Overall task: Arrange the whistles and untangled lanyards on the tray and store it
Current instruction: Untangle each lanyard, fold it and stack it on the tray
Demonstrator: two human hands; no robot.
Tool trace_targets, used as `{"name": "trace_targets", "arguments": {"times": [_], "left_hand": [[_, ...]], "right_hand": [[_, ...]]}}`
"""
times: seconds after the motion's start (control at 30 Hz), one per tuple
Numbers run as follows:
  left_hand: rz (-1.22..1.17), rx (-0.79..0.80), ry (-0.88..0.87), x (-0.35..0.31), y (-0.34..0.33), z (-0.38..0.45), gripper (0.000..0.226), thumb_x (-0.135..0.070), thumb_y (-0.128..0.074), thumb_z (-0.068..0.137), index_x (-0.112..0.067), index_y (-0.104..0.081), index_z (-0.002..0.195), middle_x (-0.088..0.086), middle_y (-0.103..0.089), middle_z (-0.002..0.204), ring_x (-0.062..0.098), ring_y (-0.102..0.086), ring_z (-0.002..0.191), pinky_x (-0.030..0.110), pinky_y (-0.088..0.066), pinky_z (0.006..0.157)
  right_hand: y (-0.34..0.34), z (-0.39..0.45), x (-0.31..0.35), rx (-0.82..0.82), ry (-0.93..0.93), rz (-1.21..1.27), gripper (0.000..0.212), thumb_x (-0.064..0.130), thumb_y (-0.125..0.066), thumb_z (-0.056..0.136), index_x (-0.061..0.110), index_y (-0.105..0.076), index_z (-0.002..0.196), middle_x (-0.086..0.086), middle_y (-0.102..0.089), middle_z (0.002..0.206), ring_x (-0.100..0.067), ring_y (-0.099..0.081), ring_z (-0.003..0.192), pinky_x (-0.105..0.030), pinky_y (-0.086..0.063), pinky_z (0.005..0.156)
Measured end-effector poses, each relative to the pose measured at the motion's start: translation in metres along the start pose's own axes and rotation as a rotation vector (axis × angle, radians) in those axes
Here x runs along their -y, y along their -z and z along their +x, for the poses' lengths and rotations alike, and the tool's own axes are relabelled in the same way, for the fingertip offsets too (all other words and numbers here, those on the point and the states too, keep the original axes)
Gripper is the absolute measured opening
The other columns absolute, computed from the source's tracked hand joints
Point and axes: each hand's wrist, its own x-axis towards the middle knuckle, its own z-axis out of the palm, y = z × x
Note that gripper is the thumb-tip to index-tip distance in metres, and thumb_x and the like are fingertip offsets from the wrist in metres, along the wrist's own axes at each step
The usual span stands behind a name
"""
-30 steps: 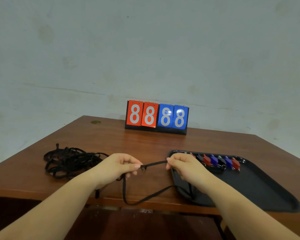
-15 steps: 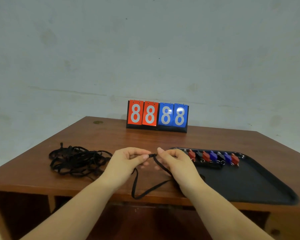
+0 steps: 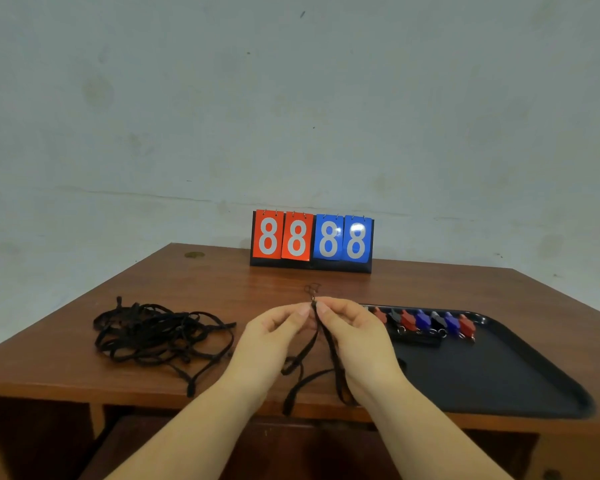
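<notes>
My left hand (image 3: pixel 274 336) and my right hand (image 3: pixel 355 336) meet above the table's front middle. Both pinch one black lanyard (image 3: pixel 307 353) near its clip end, which sticks up between the fingertips. The doubled strap hangs down between my wrists and over the table's front edge. A tangled heap of black lanyards (image 3: pixel 153 334) lies on the left of the table. On the right sits a black tray (image 3: pixel 492 379); a row of red, black and blue whistles (image 3: pixel 426 322) lines its far edge.
A flip scoreboard (image 3: pixel 311 241) reading 88 88 in red and blue stands at the table's back edge against the wall. The brown wooden table (image 3: pixel 222 282) has an open shelf space under its front edge.
My hands have come together from apart, folding the lanyard so that its two runs hang side by side. The clip end now points up between my fingertips.
</notes>
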Motion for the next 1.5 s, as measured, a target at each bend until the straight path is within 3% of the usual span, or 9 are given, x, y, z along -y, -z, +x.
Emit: {"name": "trace_targets", "arguments": {"times": [0.13,0.23,0.33,0.5,0.63,0.93,1.17,1.3,1.5], "left_hand": [[-0.031,0.029,-0.008,-0.002,-0.007,-0.002,0.014,-0.027,-0.06,0.087,-0.026,-0.073,0.093,-0.012,-0.074,0.088,-0.004,-0.064,0.092,0.025,-0.042,0.091],[-0.083,0.026,0.017,-0.003,-0.008,-0.003,0.013,-0.025,-0.062,0.086,-0.023,-0.075,0.091,-0.013,-0.074,0.093,0.002,-0.064,0.099,0.034,-0.041,0.101],[-0.195,0.016,0.059,-0.005,-0.006,-0.003,0.016,-0.028,-0.061,0.084,-0.025,-0.076,0.09,-0.004,-0.074,0.096,0.014,-0.062,0.105,0.038,-0.041,0.102],[-0.543,-0.026,0.153,-0.02,0.0,0.002,0.02,-0.021,-0.048,0.094,-0.01,-0.064,0.099,0.006,-0.071,0.089,0.016,-0.069,0.084,0.034,-0.052,0.081],[-0.714,-0.149,0.199,-0.026,0.013,0.006,0.014,-0.018,-0.048,0.095,-0.008,-0.059,0.095,0.001,-0.057,0.065,0.012,-0.063,0.062,0.032,-0.055,0.068],[-0.613,-0.256,0.165,-0.013,0.051,-0.004,0.017,-0.019,-0.043,0.098,-0.011,-0.057,0.091,-0.004,-0.042,0.055,0.007,-0.041,0.047,0.025,-0.044,0.059],[-0.557,-0.287,0.149,0.003,0.067,-0.029,0.02,-0.019,-0.04,0.1,-0.011,-0.055,0.091,-0.004,-0.038,0.058,0.004,-0.034,0.042,0.02,-0.035,0.052],[-0.486,-0.282,0.144,0.025,0.088,-0.046,0.022,-0.022,-0.037,0.101,-0.014,-0.054,0.089,-0.005,-0.035,0.06,0.004,-0.031,0.043,0.017,-0.034,0.048],[-0.396,-0.313,0.178,0.056,0.108,-0.072,0.023,-0.021,-0.035,0.102,-0.014,-0.054,0.091,-0.004,-0.034,0.064,0.006,-0.03,0.049,0.021,-0.031,0.056]], "right_hand": [[0.001,-0.001,-0.001,0.044,-0.1,0.241,0.011,0.009,-0.06,0.086,0.008,-0.069,0.093,-0.007,-0.073,0.083,-0.019,-0.068,0.078,-0.033,-0.057,0.079],[0.001,-0.003,0.002,0.094,-0.201,0.346,0.01,0.008,-0.059,0.087,0.002,-0.065,0.092,-0.005,-0.064,0.066,-0.011,-0.059,0.056,-0.024,-0.054,0.06],[0.004,-0.004,0.008,0.187,-0.291,0.4,0.018,0.011,-0.061,0.086,0.001,-0.065,0.101,-0.002,-0.062,0.068,-0.005,-0.044,0.046,-0.013,-0.039,0.04],[0.016,-0.003,0.013,0.308,-0.206,0.095,0.018,0.014,-0.06,0.089,0.006,-0.068,0.103,-0.001,-0.065,0.073,-0.004,-0.038,0.045,-0.013,-0.028,0.04],[0.028,-0.007,0.018,0.381,-0.105,-0.188,0.018,0.018,-0.058,0.091,0.01,-0.071,0.101,0.003,-0.067,0.069,-0.003,-0.034,0.044,-0.014,-0.028,0.041],[0.052,-0.031,0.025,0.52,-0.097,-0.533,0.026,0.023,-0.057,0.093,0.023,-0.063,0.068,0.012,-0.051,0.04,-0.003,-0.033,0.041,-0.018,-0.03,0.049],[0.073,-0.055,0.009,0.543,-0.117,-0.634,0.02,0.027,-0.06,0.09,0.016,-0.076,0.085,0.012,-0.061,0.057,-0.004,-0.035,0.047,-0.018,-0.03,0.047],[0.09,-0.068,-0.005,0.517,-0.172,-0.678,0.032,0.025,-0.058,0.091,-0.003,-0.069,0.1,0.017,-0.064,0.058,-0.004,-0.034,0.047,-0.018,-0.031,0.047],[0.115,-0.085,-0.031,0.463,-0.267,-0.734,0.018,0.026,-0.06,0.089,0.016,-0.075,0.087,0.009,-0.057,0.055,-0.002,-0.039,0.043,-0.016,-0.033,0.047]]}}
